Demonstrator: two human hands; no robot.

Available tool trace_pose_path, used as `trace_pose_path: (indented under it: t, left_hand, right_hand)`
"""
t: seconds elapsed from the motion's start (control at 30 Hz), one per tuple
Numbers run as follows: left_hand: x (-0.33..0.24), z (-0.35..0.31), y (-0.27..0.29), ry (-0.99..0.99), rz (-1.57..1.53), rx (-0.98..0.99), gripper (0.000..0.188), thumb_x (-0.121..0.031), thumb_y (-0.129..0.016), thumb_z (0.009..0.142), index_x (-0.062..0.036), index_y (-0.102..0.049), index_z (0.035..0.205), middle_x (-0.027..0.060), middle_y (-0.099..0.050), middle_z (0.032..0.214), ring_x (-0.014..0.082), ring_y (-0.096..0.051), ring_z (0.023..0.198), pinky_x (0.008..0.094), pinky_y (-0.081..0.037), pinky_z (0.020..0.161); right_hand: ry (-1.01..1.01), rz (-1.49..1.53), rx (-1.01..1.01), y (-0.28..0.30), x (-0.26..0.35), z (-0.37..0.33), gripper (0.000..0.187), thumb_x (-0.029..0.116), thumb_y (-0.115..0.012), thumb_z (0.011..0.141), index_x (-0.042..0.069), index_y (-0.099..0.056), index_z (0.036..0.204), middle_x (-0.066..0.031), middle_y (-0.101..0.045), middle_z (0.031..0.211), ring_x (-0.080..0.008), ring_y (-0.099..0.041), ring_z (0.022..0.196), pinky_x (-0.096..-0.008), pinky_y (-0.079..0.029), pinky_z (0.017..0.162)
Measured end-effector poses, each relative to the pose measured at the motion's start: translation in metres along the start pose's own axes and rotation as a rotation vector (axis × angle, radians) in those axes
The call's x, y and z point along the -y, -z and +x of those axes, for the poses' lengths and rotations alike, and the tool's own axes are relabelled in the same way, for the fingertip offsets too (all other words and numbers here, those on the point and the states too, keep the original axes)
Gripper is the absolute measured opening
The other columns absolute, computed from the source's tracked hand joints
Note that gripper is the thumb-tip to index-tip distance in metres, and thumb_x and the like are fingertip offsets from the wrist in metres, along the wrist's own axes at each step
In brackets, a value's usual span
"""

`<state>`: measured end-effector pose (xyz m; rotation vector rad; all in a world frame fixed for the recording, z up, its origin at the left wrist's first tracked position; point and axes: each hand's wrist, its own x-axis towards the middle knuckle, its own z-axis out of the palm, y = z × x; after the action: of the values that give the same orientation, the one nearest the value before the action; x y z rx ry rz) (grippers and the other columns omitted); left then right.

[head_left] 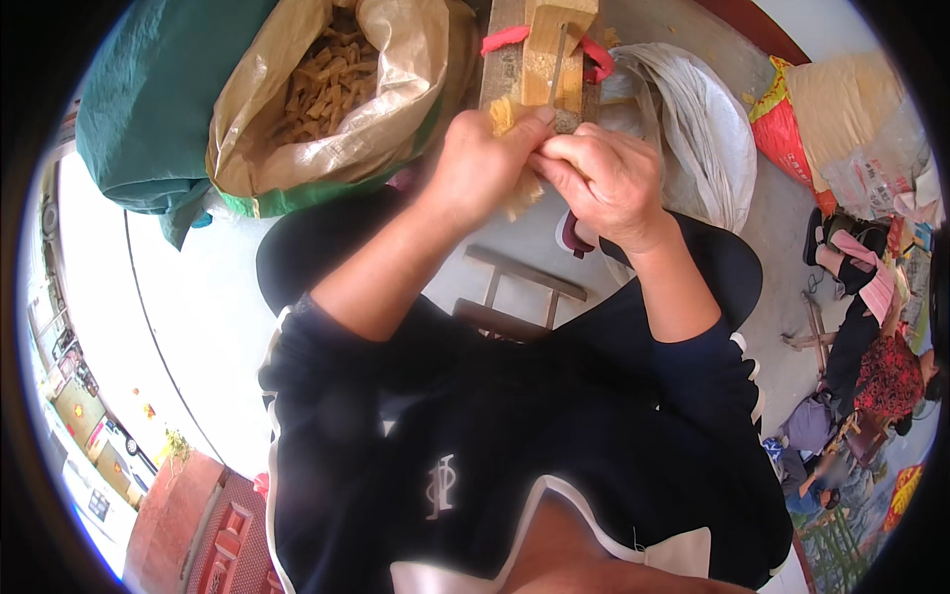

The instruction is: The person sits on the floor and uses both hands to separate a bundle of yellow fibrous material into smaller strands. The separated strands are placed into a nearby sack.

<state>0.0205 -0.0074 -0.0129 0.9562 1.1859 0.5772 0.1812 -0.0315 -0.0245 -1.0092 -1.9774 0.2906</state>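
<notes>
Pale strip mostly buried under both grips, wooden block cut off at top edge, blade detail unreadable.

An outdoor, informal work yard of a small handcraft trade is shown, set on bare concrete ground in bright daylight. A rough wooden jig, bound with a pink band, is taken as the landmark. To its left, an open woven sack is filled with short tan strips, and a green tarpaulin is seen beyond that. To its right, a white sack lies open, and further right coloured bags are piled. Below the jig a low wooden stool is placed. Far to the right another seated person is seen among similar clutter.
</notes>
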Motion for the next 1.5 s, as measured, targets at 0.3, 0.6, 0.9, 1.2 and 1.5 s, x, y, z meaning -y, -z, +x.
trace_pose_path:
  t: [0.3,0.6,0.9,1.2,1.5]
  left_hand:
    - [-0.008,-0.036,-0.007,0.202,-0.200,0.950,0.036,-0.027,-0.073,0.082,0.0071,-0.066,0.089,0.0032,-0.059,0.061,0.0074,-0.050,0.051,0.0215,-0.040,0.045]
    - [-0.001,0.000,0.018,-1.183,0.929,0.023,0.029,-0.008,-0.067,0.064,-0.0114,-0.066,0.093,0.0035,-0.061,0.083,0.0257,-0.061,0.068,0.0342,-0.052,0.057]
    - [0.006,-0.003,0.009,-1.316,0.771,-0.190,0.030,-0.002,-0.072,0.065,-0.0035,-0.068,0.095,0.0091,-0.065,0.101,0.0234,-0.067,0.082,0.0289,-0.056,0.067]
    - [0.006,-0.006,0.009,-0.645,0.796,0.123,0.027,0.004,-0.065,0.071,-0.0021,-0.066,0.098,0.0115,-0.064,0.114,0.0316,-0.064,0.095,0.0346,-0.052,0.082]
    - [-0.018,-0.017,0.016,-0.628,0.267,0.064,0.010,-0.003,-0.059,0.088,0.0040,-0.066,0.089,0.0086,-0.064,0.108,0.0104,-0.057,0.070,0.0225,-0.047,0.061]
  right_hand:
    - [-0.052,0.149,-0.226,0.035,-0.011,0.009,0.012,0.004,-0.062,0.085,0.000,-0.060,0.073,-0.0090,-0.061,0.061,-0.0200,-0.057,0.048,-0.0282,-0.046,0.049]
    - [-0.989,1.164,0.248,0.012,-0.001,-0.015,0.008,0.005,-0.063,0.085,-0.001,-0.064,0.090,-0.0015,-0.061,0.076,-0.0063,-0.052,0.063,-0.0213,-0.041,0.053]
    - [-1.127,1.466,-0.063,0.007,0.013,-0.012,0.014,0.011,-0.064,0.087,0.000,-0.066,0.095,-0.0007,-0.061,0.076,-0.0038,-0.046,0.059,-0.0177,-0.033,0.050]
    - [-0.660,0.418,0.228,0.009,0.013,-0.020,0.026,0.026,-0.063,0.090,0.001,-0.065,0.094,-0.0088,-0.065,0.069,-0.0189,-0.059,0.059,-0.0293,-0.044,0.053]
    - [-0.983,0.878,0.340,0.021,0.014,-0.008,0.047,0.041,-0.051,0.096,0.000,-0.062,0.078,0.0027,-0.045,0.057,-0.0062,-0.034,0.051,-0.0220,-0.028,0.049]
